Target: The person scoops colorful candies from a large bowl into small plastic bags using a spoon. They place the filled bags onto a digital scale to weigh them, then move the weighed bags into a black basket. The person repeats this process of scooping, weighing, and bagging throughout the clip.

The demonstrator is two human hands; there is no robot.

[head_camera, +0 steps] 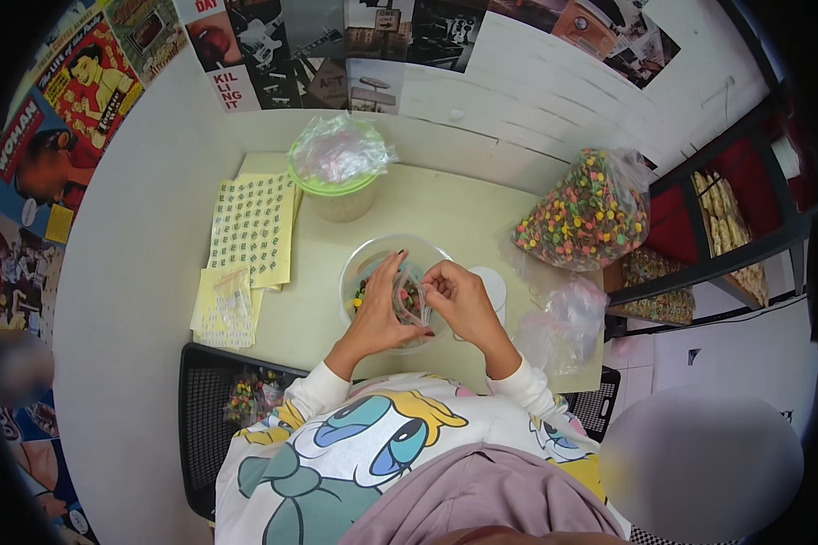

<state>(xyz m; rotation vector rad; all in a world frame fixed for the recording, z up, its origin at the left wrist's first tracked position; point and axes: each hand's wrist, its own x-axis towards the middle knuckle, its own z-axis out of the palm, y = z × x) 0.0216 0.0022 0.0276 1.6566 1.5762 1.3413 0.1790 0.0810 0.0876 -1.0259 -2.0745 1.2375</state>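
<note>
My left hand grips the near and left side of a small clear plastic bag whose mouth gapes. Colourful candies show inside it. My right hand pinches the bag's right edge between thumb and fingers. Both hands are above a round clear plastic tub, where more red, yellow and green candies lie at the left, partly hidden by my left hand. A white round-topped object lies on the table just right of my right hand.
Sticker sheets lie left; a green-lidded tub stands behind. A large candy bag and crumpled plastic bags are at right. A black crate with candy bags stands near left, beside a dark rack opposite.
</note>
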